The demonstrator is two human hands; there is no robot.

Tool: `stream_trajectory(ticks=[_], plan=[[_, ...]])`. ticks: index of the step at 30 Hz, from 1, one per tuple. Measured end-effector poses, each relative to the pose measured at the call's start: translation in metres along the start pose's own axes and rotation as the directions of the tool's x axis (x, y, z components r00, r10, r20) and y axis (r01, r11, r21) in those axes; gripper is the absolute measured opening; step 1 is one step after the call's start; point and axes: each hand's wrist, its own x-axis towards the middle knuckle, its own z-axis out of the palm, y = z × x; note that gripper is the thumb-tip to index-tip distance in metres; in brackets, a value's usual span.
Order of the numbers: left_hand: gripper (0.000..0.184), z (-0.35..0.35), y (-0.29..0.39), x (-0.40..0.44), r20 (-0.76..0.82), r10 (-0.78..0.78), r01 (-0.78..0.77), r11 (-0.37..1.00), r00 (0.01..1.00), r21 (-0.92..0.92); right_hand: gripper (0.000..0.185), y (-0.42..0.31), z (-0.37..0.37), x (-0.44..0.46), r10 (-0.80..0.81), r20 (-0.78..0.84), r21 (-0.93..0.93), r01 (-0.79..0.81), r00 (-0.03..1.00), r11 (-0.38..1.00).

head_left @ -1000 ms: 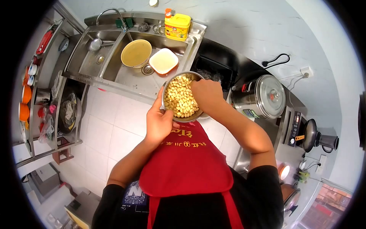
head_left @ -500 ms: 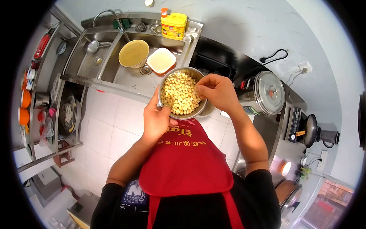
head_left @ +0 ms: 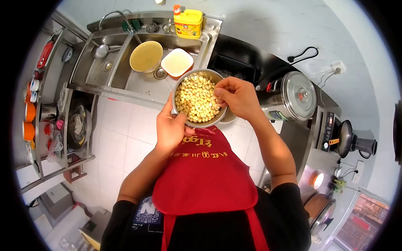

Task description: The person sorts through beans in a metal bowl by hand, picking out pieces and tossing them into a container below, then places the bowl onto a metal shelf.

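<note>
A round metal bowl (head_left: pixel 214 76) full of pale yellow kernels (head_left: pixel 196 99), which look like soybeans or peeled peanuts, is held in front of my red apron. My left hand (head_left: pixel 171 127) grips its left side, thumb at the near rim and fingers around the outside. Over the right edge of the kernels, my right hand (head_left: pixel 239 97) has thumb and fingers pinched together. Whatever sits between those fingertips is too small to make out. Behind the bowl's lower right side, a second round vessel (head_left: pixel 229 119) is partly hidden.
Ahead is a steel double sink (head_left: pixel 142 88) holding a yellowish basin (head_left: pixel 146 56) and a square white-and-orange container (head_left: pixel 177 62). A yellow jug (head_left: pixel 188 24) stands behind. To the right are a lidded steel pot (head_left: pixel 298 96) and an induction cooker (head_left: pixel 328 131); shelves (head_left: pixel 63 121) stand left.
The view has shifted slightly. My left hand still holds the bowl, and the right hand's pinched fingers stay at its right side with only a small shift.
</note>
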Motion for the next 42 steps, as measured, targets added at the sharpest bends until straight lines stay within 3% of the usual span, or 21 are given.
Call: stream_trajectory(ticks=[2, 5, 8, 13, 16, 18, 20, 21, 23, 29, 33, 34, 35, 37, 40, 42], plan=[[0.06, 0.002, 0.0, 0.001, -0.045, -0.023, 0.023, 1.0, 0.999, 0.002, 0.011, 0.003, 0.0, 0.0, -0.002, -0.002, -0.052, 0.002, 1.0, 0.999], [0.058, 0.003, -0.003, 0.006, -0.049, -0.008, 0.007, 1.0, 0.999, -0.027, 0.01, 0.008, -0.002, 0.004, -0.068, 0.0, -0.176, 0.067, 0.998, 0.982], [0.063, -0.003, -0.009, 0.015, -0.027, -0.06, 0.059, 0.998, 0.998, -0.017, 0.009, 0.005, -0.008, -0.004, -0.058, -0.069, 0.068, 0.063, 0.996, 0.996], [0.058, -0.003, -0.026, 0.023, -0.08, 0.041, -0.046, 0.997, 0.996, -0.055, 0.008, 0.035, -0.039, -0.028, -0.144, -0.349, 0.164, 0.212, 0.926, 0.963], [0.055, -0.019, -0.008, 0.046, -0.095, 0.038, -0.04, 0.999, 0.995, -0.027, 0.008, 0.068, -0.054, -0.007, 0.025, -0.451, 0.17, 0.058, 0.892, 0.984], [0.055, -0.017, -0.003, 0.047, -0.124, 0.043, -0.044, 0.999, 0.991, -0.003, 0.01, 0.118, -0.061, 0.0, 0.059, -0.469, 0.094, -0.017, 0.881, 0.995], [0.055, -0.018, -0.003, 0.046, -0.157, 0.045, -0.042, 0.999, 0.987, 0.024, 0.012, 0.16, -0.063, 0.004, 0.0, -0.472, -0.263, -0.141, 0.882, 0.954], [0.056, -0.02, -0.005, 0.046, -0.148, 0.043, -0.041, 0.999, 0.988, 0.012, 0.012, 0.179, -0.065, 0.006, 0.004, -0.468, -0.26, -0.142, 0.884, 0.955], [0.057, -0.023, -0.005, 0.045, -0.143, 0.048, -0.048, 0.999, 0.989, 0.003, 0.014, 0.204, -0.067, 0.01, -0.061, -0.458, -0.466, -0.181, 0.887, 0.866], [0.061, -0.015, 0.001, 0.03, -0.153, 0.038, -0.036, 0.999, 0.987, 0.016, 0.02, 0.213, -0.073, 0.009, -0.039, -0.475, -0.547, -0.261, 0.879, 0.795], [0.053, -0.01, 0.005, 0.028, -0.198, 0.056, -0.05, 0.998, 0.979, 0.035, 0.028, 0.168, -0.068, 0.006, 0.023, -0.437, -0.543, -0.284, 0.899, 0.79], [0.057, -0.012, 0.003, 0.026, -0.173, 0.034, -0.031, 0.999, 0.984, 0.019, 0.035, 0.148, -0.062, 0.002, 0.23, -0.386, -0.232, -0.335, 0.893, 0.913], [0.061, -0.013, 0.0, 0.024, -0.149, 0.017, -0.017, 1.0, 0.989, 0.002, 0.043, 0.127, -0.055, -0.004, 0.4, -0.263, 0.099, -0.387, 0.878, 0.917], [0.061, -0.003, -0.008, 0.024, -0.123, -0.002, 0.0, 1.0, 0.992, -0.02, 0.053, 0.091, -0.043, -0.024, 0.325, -0.077, 0.3, -0.289, 0.942, 0.909], [0.065, 0.018, -0.023, 0.026, -0.048, -0.102, 0.098, 0.991, 0.994, -0.092, 0.057, 0.049, 0.0, -0.042, 0.325, 0.135, 0.446, -0.35, 0.936, 0.824], [0.063, 0.018, -0.02, 0.021, -0.03, -0.154, 0.151, 0.985, 0.988, -0.086, 0.056, 0.06, 0.005, -0.04, 0.334, 0.113, 0.334, -0.352, 0.936, 0.874]])
